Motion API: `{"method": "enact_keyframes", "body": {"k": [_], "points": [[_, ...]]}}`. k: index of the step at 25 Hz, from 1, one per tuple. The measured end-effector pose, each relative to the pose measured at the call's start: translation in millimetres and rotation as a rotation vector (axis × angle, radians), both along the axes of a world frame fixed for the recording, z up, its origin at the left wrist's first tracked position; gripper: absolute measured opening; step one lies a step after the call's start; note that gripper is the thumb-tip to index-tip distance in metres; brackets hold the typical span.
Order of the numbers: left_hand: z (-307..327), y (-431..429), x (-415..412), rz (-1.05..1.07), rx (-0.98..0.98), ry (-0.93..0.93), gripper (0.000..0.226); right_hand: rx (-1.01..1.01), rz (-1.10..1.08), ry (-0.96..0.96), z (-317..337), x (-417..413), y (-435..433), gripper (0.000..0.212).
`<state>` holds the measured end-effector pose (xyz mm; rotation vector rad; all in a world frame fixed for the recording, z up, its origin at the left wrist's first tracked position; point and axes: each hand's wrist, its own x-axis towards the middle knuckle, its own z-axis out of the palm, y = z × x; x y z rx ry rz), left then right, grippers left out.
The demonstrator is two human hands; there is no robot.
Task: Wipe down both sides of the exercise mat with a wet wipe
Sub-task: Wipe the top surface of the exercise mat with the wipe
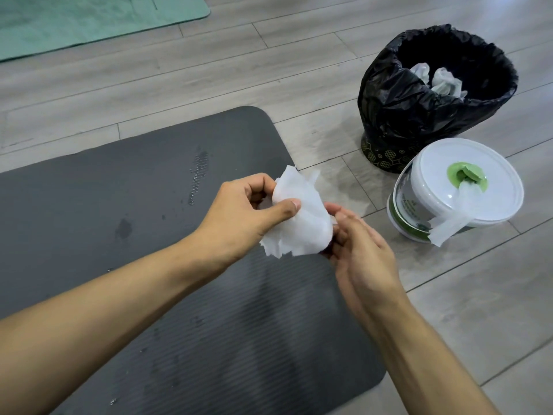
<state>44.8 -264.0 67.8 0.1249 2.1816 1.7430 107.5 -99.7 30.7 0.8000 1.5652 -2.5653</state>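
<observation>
Grips a bunched wet wipe [302,217] in the left hand [242,217], thumb and fingers curled round it; pinches its right side with the right hand [363,256]. Beneath both hands, the grey exercise mat [134,250], damp-spotted. Right of the hands, a wipes tub [478,163] with one sheet trailing out. Beyond that, a black-lined bin [398,115] with crumpled wipes [446,82] inside.
</observation>
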Motion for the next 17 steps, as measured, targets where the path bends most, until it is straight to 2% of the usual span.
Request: {"method": "enact_keyframes", "body": {"k": [2, 4, 7, 10, 12, 15, 17], "points": [[2, -1, -1, 0.01, 0.001, 0.007, 0.02, 0.104, 0.234, 0.017, -1, 0, 1, 0.05], [5, -3, 0, -0.015, -0.011, 0.001, 0.022, 0.124, 0.317, 0.034, -1, -2, 2, 0.044], [6, -6, 2, -0.032, -0.012, -0.011, 0.024, -0.028, 0.192, 0.096, 3, -6, -1, 0.038], [5, -8, 0, 0.06, 0.072, -0.067, 0.021, -0.211, 0.05, 0.093, 8, -9, -4, 0.036], [4, -9, 0, 0.149, 0.125, -0.122, 0.019, -0.267, 0.107, 0.03, 9, -8, -6, 0.044], [6, -8, 0, 0.251, 0.145, -0.126, 0.022, -0.171, 0.191, -0.085, 4, -9, -8, 0.058], [10, -6, 0, 0.282, 0.185, -0.149, 0.022, -0.281, 0.227, -0.082, 1, -12, -7, 0.056]]}}
